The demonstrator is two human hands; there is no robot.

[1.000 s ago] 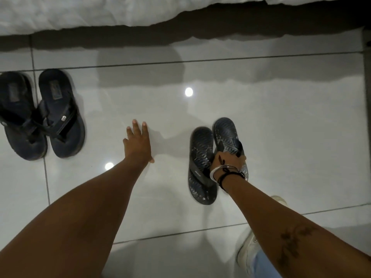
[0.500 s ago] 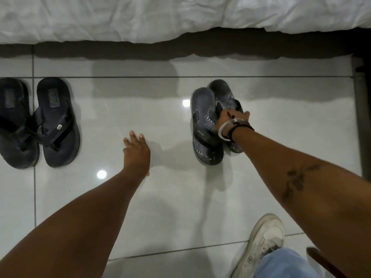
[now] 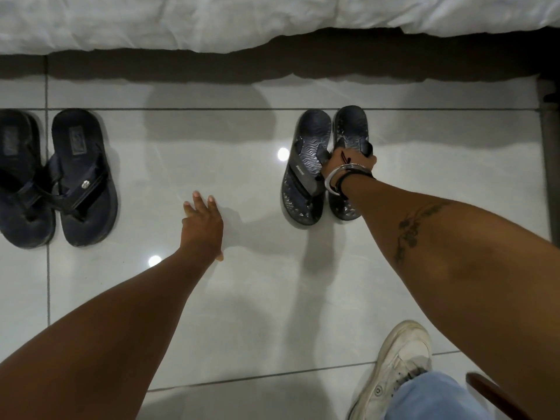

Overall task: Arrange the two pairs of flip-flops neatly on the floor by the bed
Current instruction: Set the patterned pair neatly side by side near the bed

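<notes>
A dark patterned pair of flip-flops (image 3: 306,165) lies side by side on the glossy tiles right of centre, heels toward the bed. My right hand (image 3: 348,163) is closed over their straps, covering the middle of the right one. A second, plain navy pair (image 3: 77,177) sits side by side at the far left, also heels toward the bed, partly cut off by the frame edge. My left hand (image 3: 203,225) rests flat on the floor between the two pairs, fingers spread, holding nothing.
The bed's white sheet (image 3: 242,19) runs across the top, with a dark gap beneath it. A dark bed leg (image 3: 550,140) stands at the right edge. My white sneaker (image 3: 397,368) and a jeans leg are at the bottom right.
My right hand has carried the patterned pair away from me toward the bed and slightly right. The left hand has stayed planted on the floor. The navy pair has not moved.
</notes>
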